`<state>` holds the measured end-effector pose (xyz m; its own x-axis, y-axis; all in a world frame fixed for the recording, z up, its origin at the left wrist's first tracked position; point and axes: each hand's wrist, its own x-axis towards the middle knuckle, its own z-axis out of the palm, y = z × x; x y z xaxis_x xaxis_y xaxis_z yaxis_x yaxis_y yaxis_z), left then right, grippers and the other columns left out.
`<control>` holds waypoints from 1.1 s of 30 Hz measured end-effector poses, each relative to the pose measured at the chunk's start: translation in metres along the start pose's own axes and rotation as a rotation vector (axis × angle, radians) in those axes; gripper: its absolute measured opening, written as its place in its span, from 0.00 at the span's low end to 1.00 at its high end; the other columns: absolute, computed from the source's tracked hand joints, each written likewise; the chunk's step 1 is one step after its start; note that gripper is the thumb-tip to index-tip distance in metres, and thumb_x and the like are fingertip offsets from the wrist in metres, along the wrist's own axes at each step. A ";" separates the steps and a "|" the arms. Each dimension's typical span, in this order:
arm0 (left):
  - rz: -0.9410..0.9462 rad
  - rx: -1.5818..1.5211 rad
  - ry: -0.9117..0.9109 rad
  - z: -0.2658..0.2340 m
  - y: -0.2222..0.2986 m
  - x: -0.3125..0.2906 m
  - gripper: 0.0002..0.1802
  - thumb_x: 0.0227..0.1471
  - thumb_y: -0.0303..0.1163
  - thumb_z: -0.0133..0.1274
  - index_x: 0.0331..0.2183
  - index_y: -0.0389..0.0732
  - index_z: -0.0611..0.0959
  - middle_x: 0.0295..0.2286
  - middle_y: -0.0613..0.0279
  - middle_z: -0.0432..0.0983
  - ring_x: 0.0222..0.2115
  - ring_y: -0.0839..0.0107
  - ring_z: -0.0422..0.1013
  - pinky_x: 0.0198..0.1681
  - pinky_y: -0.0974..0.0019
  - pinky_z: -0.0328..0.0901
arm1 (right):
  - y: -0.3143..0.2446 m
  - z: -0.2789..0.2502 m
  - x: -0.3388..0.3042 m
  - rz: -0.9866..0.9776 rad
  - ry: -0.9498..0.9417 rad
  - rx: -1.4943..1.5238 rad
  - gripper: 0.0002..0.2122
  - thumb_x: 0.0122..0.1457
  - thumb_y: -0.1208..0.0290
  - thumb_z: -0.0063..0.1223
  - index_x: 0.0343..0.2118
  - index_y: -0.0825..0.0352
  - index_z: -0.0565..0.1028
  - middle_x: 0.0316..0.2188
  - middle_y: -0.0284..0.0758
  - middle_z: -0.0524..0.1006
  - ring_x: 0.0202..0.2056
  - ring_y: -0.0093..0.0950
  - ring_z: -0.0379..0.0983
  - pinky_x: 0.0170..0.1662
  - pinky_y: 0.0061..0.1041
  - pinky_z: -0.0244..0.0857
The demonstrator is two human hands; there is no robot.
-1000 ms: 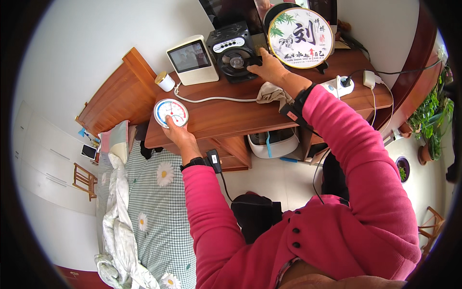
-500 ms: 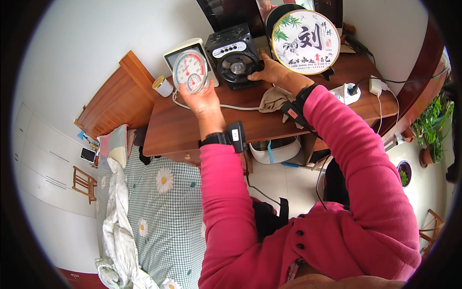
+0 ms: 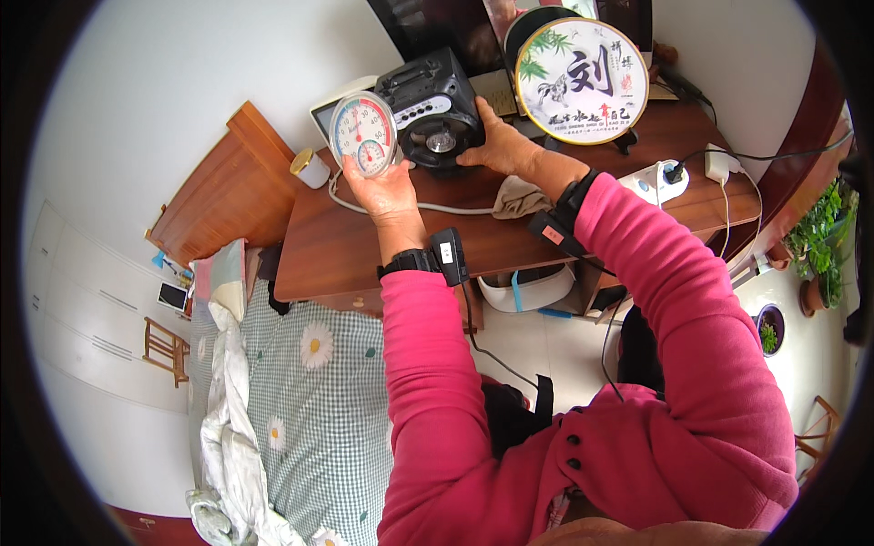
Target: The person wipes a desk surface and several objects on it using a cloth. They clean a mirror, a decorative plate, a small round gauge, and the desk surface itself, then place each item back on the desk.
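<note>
Upright in my left hand [image 3: 382, 193] is a round dial thermometer [image 3: 359, 126] with a small second dial low on its face; my fingers are closed on its lower edge. My right hand [image 3: 508, 146] grips the right side of a black portable speaker [image 3: 424, 93], thumb at the front and fingers toward the back. The speaker stands slightly turned on the brown desk [image 3: 337, 244], its left side close behind the thermometer. Behind both, a white-framed screen device [image 3: 320, 116] is largely covered. A crumpled beige cloth [image 3: 521, 198] lies below my right wrist.
A round decorated plaque [image 3: 583, 84] stands on a holder at the right. Beyond it are a white power strip [image 3: 657, 184] and cords. A gold-lidded white jar [image 3: 311, 169] sits at the desk's left end, by a white cable. The bed [image 3: 300, 409] is at left.
My right hand has shifted the speaker left, turning it a little, so it now covers more of the screen device. The thermometer stays in my left hand.
</note>
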<state>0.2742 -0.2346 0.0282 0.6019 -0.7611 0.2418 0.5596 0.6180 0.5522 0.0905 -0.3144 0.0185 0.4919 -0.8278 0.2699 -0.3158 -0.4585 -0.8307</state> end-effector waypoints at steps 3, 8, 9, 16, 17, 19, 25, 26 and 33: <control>0.040 -0.005 -0.025 -0.003 0.015 -0.006 0.37 0.57 0.56 0.41 0.62 0.49 0.62 0.59 0.62 0.63 0.60 0.57 0.57 0.62 0.35 0.16 | -0.008 0.008 0.002 -0.067 0.028 -0.006 0.53 0.45 0.71 0.69 0.67 0.73 0.39 0.52 0.53 0.71 0.55 0.39 0.67 0.59 0.27 0.58; 0.039 -0.032 -0.039 0.001 0.047 -0.014 0.37 0.56 0.55 0.43 0.62 0.48 0.62 0.60 0.61 0.62 0.61 0.55 0.54 0.60 0.32 0.15 | -0.032 0.012 0.007 -0.082 -0.054 0.065 0.55 0.41 0.62 0.71 0.66 0.75 0.42 0.59 0.57 0.62 0.61 0.47 0.60 0.62 0.31 0.56; 0.037 -0.056 -0.019 0.002 0.054 -0.018 0.36 0.56 0.54 0.44 0.62 0.48 0.63 0.59 0.62 0.63 0.61 0.56 0.54 0.60 0.32 0.16 | -0.039 0.014 0.005 -0.088 -0.075 0.064 0.55 0.41 0.62 0.71 0.66 0.75 0.43 0.58 0.57 0.63 0.60 0.47 0.61 0.61 0.32 0.57; 0.087 0.080 0.097 -0.021 0.103 -0.061 0.37 0.55 0.55 0.46 0.61 0.47 0.66 0.59 0.61 0.65 0.61 0.61 0.56 0.62 0.33 0.23 | -0.068 0.049 -0.030 -0.090 -0.189 0.089 0.55 0.38 0.60 0.72 0.62 0.80 0.45 0.52 0.60 0.68 0.55 0.50 0.67 0.57 0.33 0.63; 0.107 0.114 0.081 -0.029 0.113 -0.068 0.36 0.55 0.55 0.46 0.60 0.47 0.66 0.58 0.61 0.66 0.60 0.62 0.57 0.62 0.34 0.23 | -0.072 0.060 -0.036 -0.099 -0.198 0.075 0.55 0.38 0.59 0.72 0.62 0.81 0.45 0.51 0.60 0.69 0.55 0.50 0.67 0.57 0.33 0.63; 0.118 0.090 0.128 -0.042 0.139 -0.080 0.33 0.55 0.51 0.48 0.60 0.50 0.68 0.57 0.67 0.67 0.55 0.61 0.63 0.61 0.34 0.25 | -0.083 0.084 -0.046 -0.145 -0.227 0.095 0.57 0.38 0.59 0.72 0.64 0.79 0.42 0.53 0.61 0.67 0.56 0.51 0.65 0.58 0.33 0.62; 0.196 0.194 0.252 -0.075 0.197 -0.098 0.34 0.58 0.52 0.43 0.61 0.46 0.64 0.58 0.61 0.64 0.59 0.62 0.59 0.64 0.37 0.31 | -0.115 0.161 -0.057 -0.039 -0.389 0.123 0.61 0.40 0.58 0.71 0.67 0.73 0.34 0.61 0.61 0.55 0.62 0.50 0.56 0.63 0.32 0.55; 0.198 0.202 0.256 -0.080 0.202 -0.100 0.34 0.58 0.52 0.43 0.61 0.46 0.64 0.58 0.61 0.64 0.59 0.62 0.59 0.64 0.37 0.31 | -0.118 0.171 -0.057 -0.019 -0.416 0.131 0.61 0.41 0.59 0.71 0.67 0.72 0.33 0.63 0.61 0.53 0.63 0.50 0.54 0.64 0.32 0.54; 0.255 0.222 0.229 -0.109 0.222 -0.092 0.34 0.59 0.50 0.42 0.62 0.44 0.62 0.59 0.57 0.61 0.60 0.59 0.56 0.63 0.37 0.44 | -0.124 0.204 -0.044 -0.064 -0.445 0.105 0.60 0.42 0.58 0.71 0.67 0.71 0.34 0.63 0.58 0.54 0.63 0.49 0.55 0.64 0.32 0.54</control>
<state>0.4047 -0.0057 0.0412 0.8310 -0.5097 0.2229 0.2547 0.7048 0.6622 0.2739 -0.1553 0.0103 0.8154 -0.5690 0.1065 -0.2005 -0.4502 -0.8701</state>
